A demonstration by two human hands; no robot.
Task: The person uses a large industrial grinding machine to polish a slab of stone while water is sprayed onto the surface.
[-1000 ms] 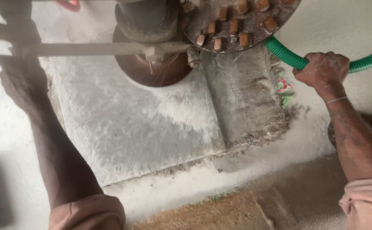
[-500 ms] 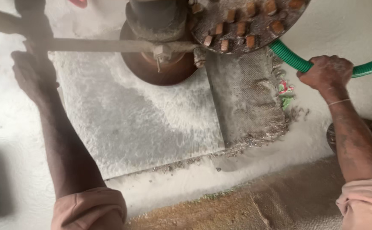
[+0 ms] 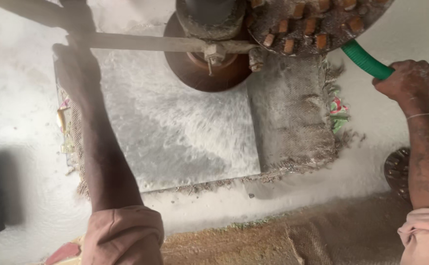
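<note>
Nearest the camera, 2 rolled sleeves lead up to the hands, and between them a grey stone slab (image 3: pixel 175 132) lies flat on wet sacking (image 3: pixel 293 118), coated in pale slurry. Further out, the right hand (image 3: pixel 408 81) is wrapped tight around a green hose (image 3: pixel 366 61), whose long axis runs diagonally from the right edge up-left under a round grinding disc (image 3: pixel 317 19) studded with orange blocks. The left hand (image 3: pixel 74 61) curls closed on a metal handle bar (image 3: pixel 160 44) lying almost horizontal, pointing right toward the brown machine base (image 3: pixel 199 73) at the slab's far edge.
</note>
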